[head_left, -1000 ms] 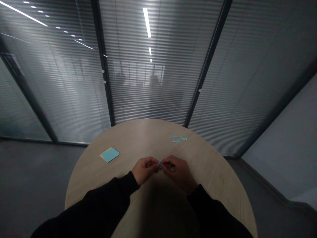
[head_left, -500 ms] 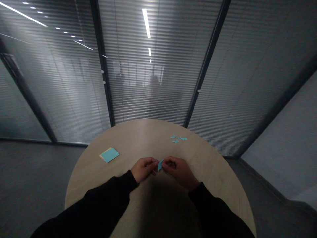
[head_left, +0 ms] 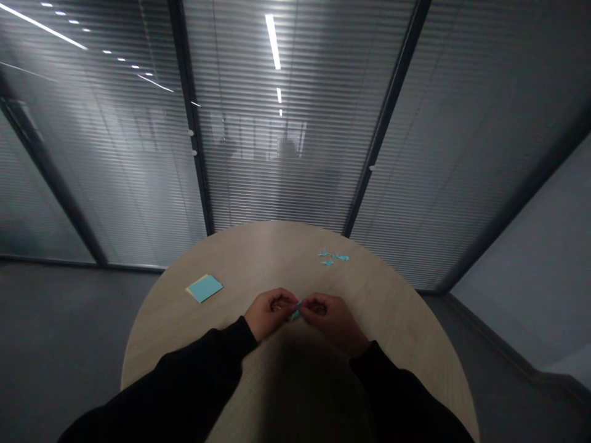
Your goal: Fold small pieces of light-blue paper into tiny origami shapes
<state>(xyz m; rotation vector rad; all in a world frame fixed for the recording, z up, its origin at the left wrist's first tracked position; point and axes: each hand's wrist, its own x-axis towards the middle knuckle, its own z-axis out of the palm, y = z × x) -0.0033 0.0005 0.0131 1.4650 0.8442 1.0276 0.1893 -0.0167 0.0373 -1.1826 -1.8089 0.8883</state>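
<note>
A small piece of light-blue paper [head_left: 296,310] is pinched between the fingertips of a bare left hand [head_left: 270,314] and a bare right hand [head_left: 332,320], which meet over a round pale-wood table [head_left: 277,258]. Much of the paper is hidden by the fingers, so its shape cannot be told. Both grips are narrow, with the fingers curled closely on the paper. Black sleeves [head_left: 184,375] cover both forearms. Ahead of the grip and to the left, a flat stack of light-blue and yellow paper squares [head_left: 204,288] lies on the table. Ahead and slightly to the right, small folded light-blue paper shapes [head_left: 332,258] are grouped together, well apart from the hands. Beyond the table's far edge stands a glass partition with slatted blinds [head_left: 277,184].
</note>
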